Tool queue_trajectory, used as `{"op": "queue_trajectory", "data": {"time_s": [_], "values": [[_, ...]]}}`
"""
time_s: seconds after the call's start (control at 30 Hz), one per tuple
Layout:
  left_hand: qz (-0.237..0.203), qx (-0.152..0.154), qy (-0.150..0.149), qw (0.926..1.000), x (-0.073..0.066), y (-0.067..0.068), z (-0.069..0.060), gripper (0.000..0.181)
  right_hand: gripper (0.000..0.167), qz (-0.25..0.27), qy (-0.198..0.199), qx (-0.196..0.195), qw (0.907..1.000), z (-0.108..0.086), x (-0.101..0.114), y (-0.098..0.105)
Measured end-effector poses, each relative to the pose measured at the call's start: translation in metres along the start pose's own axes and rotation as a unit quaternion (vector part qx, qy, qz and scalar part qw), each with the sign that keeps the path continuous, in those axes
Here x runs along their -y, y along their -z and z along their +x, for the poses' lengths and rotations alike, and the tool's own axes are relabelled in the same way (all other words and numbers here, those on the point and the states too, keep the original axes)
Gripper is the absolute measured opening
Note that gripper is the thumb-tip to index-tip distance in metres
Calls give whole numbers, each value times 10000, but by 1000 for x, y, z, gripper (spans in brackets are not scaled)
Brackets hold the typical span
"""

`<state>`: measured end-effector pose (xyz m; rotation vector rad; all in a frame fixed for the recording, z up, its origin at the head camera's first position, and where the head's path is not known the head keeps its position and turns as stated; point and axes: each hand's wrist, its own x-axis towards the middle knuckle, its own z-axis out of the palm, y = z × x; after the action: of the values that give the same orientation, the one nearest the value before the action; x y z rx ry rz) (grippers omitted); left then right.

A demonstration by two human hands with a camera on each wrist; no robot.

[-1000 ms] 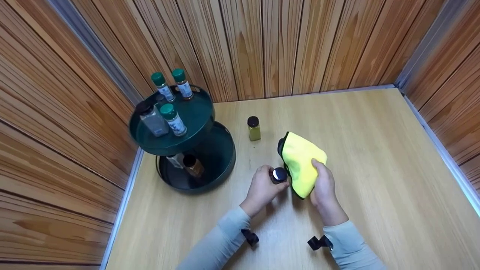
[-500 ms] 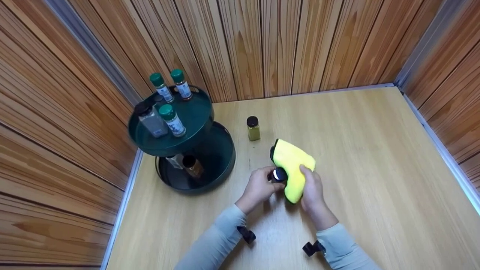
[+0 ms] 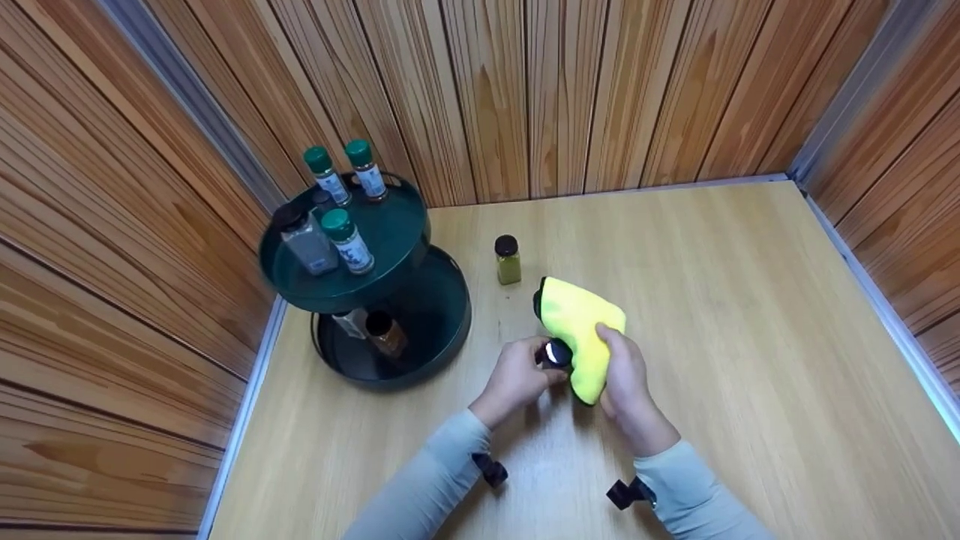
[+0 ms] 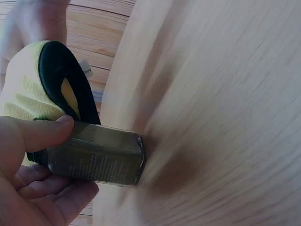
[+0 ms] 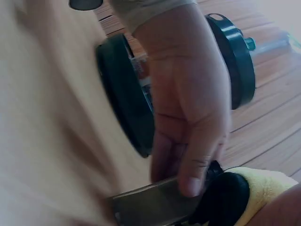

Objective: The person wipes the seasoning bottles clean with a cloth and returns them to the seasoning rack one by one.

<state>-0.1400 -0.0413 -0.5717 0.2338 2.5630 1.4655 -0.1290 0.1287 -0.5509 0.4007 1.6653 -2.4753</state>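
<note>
Work seemingly unfinished, a jar (image 4: 106,157) is being pinched by the left hand (image 3: 516,376) against a cloth (image 3: 576,319) being gripped by the right hand (image 3: 630,382), a far bottle (image 3: 508,267) standing untouched.

I see a left sleeve (image 3: 426,477) and a right sleeve (image 3: 694,489) in matching plain, pale grey-blue cloth, wrist-length. A small, blocky black fitting (image 3: 491,470) juts from the left one, a similar black piece (image 3: 628,494) from the right. The left hand (image 3: 517,373) and right hand (image 3: 630,388) are bare.

Green-capped bottles (image 3: 354,253) on a tiered stand (image 3: 394,225), a dark-capped yellowish jar (image 3: 508,266) upright on the table (image 3: 750,315)
</note>
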Motion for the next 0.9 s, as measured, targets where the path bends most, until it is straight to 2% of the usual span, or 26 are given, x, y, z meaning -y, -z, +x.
{"op": "queue_trajectory", "data": {"time_s": [0.13,0.27,0.37,0.5,0.6,0.7,0.83,0.9], "values": [[114,-43,8,9999,0,0,0,42,39,-214,48,-177,9996,6,-19,4],[78,-27,55,10000,0,0,0,45,39,-458,-182,-393,9980,13,-37,10],[49,10,138,9999,-1,-1,-1,43,39,-510,-272,-408,9975,11,-34,10],[130,32,95,9999,-1,-1,-1,38,40,-328,28,-261,9991,4,-14,3],[226,46,48,9997,-2,0,-1,37,41,-192,267,-120,9994,0,-8,0],[296,80,5,9995,-2,1,-1,40,38,-128,268,-211,9993,2,-18,1],[308,99,-42,9995,-1,1,0,42,34,-165,-10,-457,9988,8,-38,9],[267,94,-33,9996,0,1,1,41,34,-293,-160,-490,9982,10,-41,10]]}}
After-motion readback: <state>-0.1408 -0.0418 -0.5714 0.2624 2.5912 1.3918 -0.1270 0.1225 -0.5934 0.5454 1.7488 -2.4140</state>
